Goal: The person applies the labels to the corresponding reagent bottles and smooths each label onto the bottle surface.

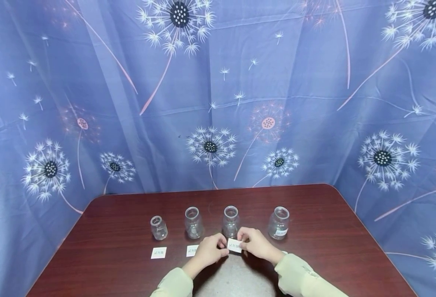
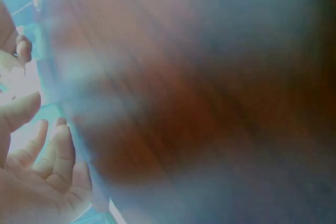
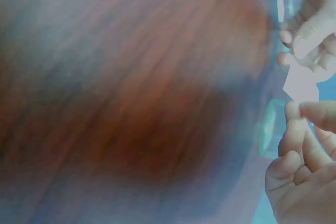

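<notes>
In the head view my right hand point(image 1: 256, 243) pinches a small white paper label point(image 1: 234, 245) with printed characters, between thumb and fingers at its right side. My left hand point(image 1: 208, 250) is at the label's left edge, thumb and fingers apart around a gap in the left wrist view. Held up in the right wrist view, the label point(image 3: 302, 85) spans from the right fingertips toward the left hand. Just behind it stands a lidless clear glass jar point(image 1: 230, 222). A second label point(image 1: 192, 250) lies on the table, partly hidden by my left hand.
Other lidless glass jars stand in the same row: a small one point(image 1: 159, 229) at left, a larger one point(image 1: 193, 223), and one at right point(image 1: 278, 218) bearing a white label point(image 1: 282, 233). Another label point(image 1: 158, 253) lies before the small jar. A blue curtain point(image 1: 240, 82) backs the brown table point(image 1: 110, 255).
</notes>
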`<action>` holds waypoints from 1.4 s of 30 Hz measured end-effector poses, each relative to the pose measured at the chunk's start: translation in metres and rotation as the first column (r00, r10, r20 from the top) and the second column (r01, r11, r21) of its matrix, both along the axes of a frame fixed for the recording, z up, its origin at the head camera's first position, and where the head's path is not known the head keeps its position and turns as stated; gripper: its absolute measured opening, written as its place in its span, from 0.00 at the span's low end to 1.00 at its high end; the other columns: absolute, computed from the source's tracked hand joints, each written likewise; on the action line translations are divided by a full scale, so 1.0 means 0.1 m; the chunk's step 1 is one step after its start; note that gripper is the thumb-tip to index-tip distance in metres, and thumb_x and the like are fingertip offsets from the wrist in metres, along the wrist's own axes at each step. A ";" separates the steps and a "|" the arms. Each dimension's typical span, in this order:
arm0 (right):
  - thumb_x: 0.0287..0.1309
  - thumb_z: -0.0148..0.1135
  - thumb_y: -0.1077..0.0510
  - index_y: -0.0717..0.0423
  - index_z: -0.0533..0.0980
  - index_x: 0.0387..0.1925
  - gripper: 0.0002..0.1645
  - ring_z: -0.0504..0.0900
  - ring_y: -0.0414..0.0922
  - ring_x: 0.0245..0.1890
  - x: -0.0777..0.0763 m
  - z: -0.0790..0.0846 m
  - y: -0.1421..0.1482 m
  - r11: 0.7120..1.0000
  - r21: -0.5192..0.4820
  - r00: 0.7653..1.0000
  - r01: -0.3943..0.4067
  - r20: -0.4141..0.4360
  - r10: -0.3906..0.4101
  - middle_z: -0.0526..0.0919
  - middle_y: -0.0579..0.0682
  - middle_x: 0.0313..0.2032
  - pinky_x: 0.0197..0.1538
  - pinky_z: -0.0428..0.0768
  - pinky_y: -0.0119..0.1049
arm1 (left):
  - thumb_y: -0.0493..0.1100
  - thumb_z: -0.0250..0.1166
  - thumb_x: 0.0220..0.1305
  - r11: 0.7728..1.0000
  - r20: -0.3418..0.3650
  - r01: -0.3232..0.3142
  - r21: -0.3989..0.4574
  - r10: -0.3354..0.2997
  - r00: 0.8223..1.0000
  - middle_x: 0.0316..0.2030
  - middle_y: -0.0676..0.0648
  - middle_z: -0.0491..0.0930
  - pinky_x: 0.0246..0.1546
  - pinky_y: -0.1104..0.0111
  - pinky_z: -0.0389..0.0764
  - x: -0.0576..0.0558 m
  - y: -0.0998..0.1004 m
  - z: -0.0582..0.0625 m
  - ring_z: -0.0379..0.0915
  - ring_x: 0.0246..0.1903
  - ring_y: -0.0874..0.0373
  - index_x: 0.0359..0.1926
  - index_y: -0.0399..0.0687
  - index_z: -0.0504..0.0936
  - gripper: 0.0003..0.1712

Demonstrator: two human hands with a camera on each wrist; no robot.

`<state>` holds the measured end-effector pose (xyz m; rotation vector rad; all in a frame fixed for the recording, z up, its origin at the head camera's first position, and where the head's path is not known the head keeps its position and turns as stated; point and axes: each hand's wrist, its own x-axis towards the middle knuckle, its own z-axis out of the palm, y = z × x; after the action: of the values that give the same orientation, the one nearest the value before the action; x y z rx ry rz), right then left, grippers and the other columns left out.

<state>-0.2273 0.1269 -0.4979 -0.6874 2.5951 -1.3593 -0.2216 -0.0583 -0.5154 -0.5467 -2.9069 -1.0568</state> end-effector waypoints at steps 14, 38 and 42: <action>0.45 0.57 0.71 0.65 0.68 0.25 0.06 0.74 0.39 0.15 0.15 0.15 0.03 0.932 -0.310 0.969 0.190 0.209 -0.129 0.77 0.65 0.21 0.19 0.70 0.29 | 0.40 0.64 0.50 0.939 -0.079 -0.053 0.340 0.085 0.993 0.22 0.51 0.81 0.22 0.79 0.70 0.17 0.15 0.10 0.68 0.19 0.72 0.29 0.46 0.77 0.05; 0.40 0.59 0.72 0.69 0.73 0.33 0.13 0.71 0.31 0.23 0.38 0.43 -0.08 0.928 -0.311 0.976 0.203 -0.010 -0.217 0.78 0.64 0.27 0.29 0.71 0.26 | 0.33 0.61 0.46 0.929 -0.172 -0.045 0.367 0.116 0.978 0.18 0.53 0.77 0.21 0.80 0.68 0.26 0.15 0.20 0.63 0.18 0.74 0.29 0.45 0.77 0.06; 0.39 0.58 0.73 0.70 0.73 0.32 0.11 0.70 0.31 0.22 0.44 0.54 -0.11 0.936 -0.282 0.974 0.212 -0.018 -0.226 0.77 0.60 0.24 0.27 0.70 0.26 | 0.33 0.62 0.46 0.942 -0.207 -0.032 0.335 0.107 0.972 0.18 0.54 0.76 0.20 0.81 0.66 0.28 0.17 0.19 0.63 0.18 0.73 0.28 0.46 0.77 0.06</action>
<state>-0.1829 0.1157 -0.4440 -0.4793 2.6095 -1.8227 -0.1935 -0.0415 -0.4964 -0.5042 -2.4664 -1.3381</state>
